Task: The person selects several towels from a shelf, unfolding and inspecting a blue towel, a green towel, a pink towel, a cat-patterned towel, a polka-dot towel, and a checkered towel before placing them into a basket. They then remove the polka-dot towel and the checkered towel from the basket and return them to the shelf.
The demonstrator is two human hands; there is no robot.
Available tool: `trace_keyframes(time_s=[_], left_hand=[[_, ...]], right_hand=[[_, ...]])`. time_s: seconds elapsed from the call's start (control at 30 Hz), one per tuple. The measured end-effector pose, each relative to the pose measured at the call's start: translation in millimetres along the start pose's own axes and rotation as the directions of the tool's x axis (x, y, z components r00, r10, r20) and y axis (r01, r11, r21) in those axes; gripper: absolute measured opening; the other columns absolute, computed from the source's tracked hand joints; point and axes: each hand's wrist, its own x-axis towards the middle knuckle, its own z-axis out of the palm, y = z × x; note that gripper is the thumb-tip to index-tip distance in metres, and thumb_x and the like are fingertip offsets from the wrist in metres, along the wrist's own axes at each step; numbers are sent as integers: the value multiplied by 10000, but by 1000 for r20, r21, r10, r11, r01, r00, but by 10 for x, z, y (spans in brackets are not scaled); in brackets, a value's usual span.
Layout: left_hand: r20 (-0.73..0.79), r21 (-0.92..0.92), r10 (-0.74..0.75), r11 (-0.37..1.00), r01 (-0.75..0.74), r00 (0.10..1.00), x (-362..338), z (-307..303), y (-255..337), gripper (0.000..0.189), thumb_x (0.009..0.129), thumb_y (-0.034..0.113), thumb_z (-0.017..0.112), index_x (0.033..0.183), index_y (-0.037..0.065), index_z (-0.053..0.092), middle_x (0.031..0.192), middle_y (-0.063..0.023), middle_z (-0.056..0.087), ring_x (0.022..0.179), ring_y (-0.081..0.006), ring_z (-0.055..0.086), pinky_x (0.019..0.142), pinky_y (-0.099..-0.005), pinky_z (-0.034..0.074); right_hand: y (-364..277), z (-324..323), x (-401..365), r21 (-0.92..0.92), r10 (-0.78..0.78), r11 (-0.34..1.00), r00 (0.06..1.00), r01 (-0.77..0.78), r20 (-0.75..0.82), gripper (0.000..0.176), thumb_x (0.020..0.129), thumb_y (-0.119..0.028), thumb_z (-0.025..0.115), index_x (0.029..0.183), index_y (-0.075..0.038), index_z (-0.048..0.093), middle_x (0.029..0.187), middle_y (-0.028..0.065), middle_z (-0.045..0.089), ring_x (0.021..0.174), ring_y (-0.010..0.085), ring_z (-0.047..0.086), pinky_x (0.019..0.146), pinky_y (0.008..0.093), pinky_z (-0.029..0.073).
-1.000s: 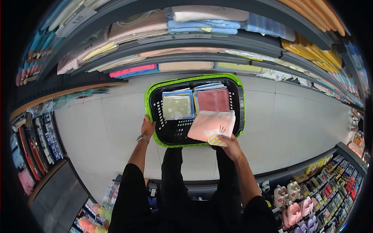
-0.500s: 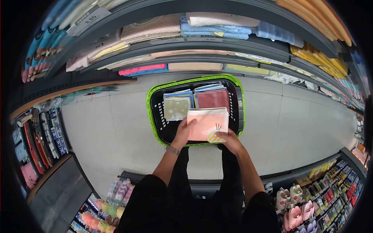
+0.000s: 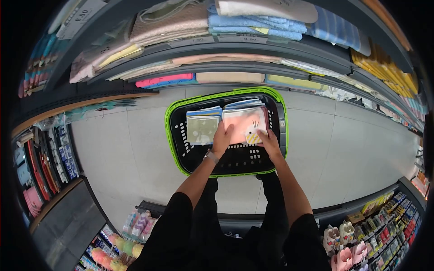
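My left hand [image 3: 221, 139] grips the left edge of a pink folded towel [image 3: 238, 124], thumb on top. At its lower right corner, my right hand [image 3: 270, 143] pinches the towel beside a white animal print with yellow stripes. The towel overlaps the right-hand stack of folded towels [image 3: 244, 103] inside a black shopping basket [image 3: 199, 163] with a bright green rim. Left of it in the basket lies another stack, topped by a sage green towel [image 3: 201, 128] with pale prints. The maroon towel on the right stack is mostly hidden under the pink one.
Shelves of folded towels [image 3: 255, 27] curve across the far side. Grey floor tiles [image 3: 316, 153] surround the basket. Behind me at the right stand racks with pink slippers [image 3: 344, 258]; at the left is a dark panel [image 3: 68, 221] beside hanging goods.
Both hands have moved forward with the pink towel, from the near part of the basket onto the right-hand stack. The maroon towel is now mostly covered.
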Motion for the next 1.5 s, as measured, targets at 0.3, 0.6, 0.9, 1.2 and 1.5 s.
trace_keyframes(time_s=[0.3, 0.6, 0.9, 1.2, 1.5], left_hand=[[70, 280, -109, 956, 86, 992, 22, -20, -436, 595, 793, 186, 619, 1288, 0, 346, 1154, -205, 509, 1021, -327, 540, 834, -388, 454], [360, 465, 288, 769, -438, 887, -729, -829, 648, 304, 775, 116, 532, 1069, 40, 540, 1152, -202, 499, 1045, -361, 506, 876, -410, 437], [257, 526, 66, 827, -197, 964, -1435, -2989, 1292, 227, 767, 165, 569, 963, 59, 613, 992, -163, 590, 1027, -320, 508, 892, -391, 422], [10, 468, 119, 877, -110, 993, -1281, -3811, 2070, 221, 815, 161, 557, 982, 25, 606, 1022, -141, 605, 916, -240, 587, 774, -320, 483], [-113, 203, 495, 860, -468, 861, -1012, -3926, 4285, 188, 859, 112, 539, 1020, 27, 585, 940, -102, 597, 815, -203, 594, 707, -287, 473]], right_hand=[[347, -7, -191, -571, -12, 816, 984, -92, -176, 511, 798, -287, 523, 1216, -15, 414, 975, 212, 619, 906, 390, 594, 805, 458, 454], [1057, -27, -1356, -271, 41, 961, 995, -64, -89, 214, 894, -221, 466, 937, -25, 540, 662, 51, 556, 550, 136, 547, 485, 263, 450], [422, 154, -2835, 161, 316, 939, 947, -304, -59, 247, 862, -192, 473, 966, 28, 517, 793, 180, 614, 690, 293, 639, 585, 392, 541], [-411, 166, -2615, 16, 272, 961, 958, -275, 92, 351, 862, -204, 488, 1109, 40, 435, 895, 214, 625, 740, 319, 644, 642, 411, 555], [-1028, 86, -2371, -1, 96, 995, 988, -96, 118, 319, 885, -230, 472, 1095, 10, 476, 877, 192, 641, 729, 282, 652, 627, 381, 553]])
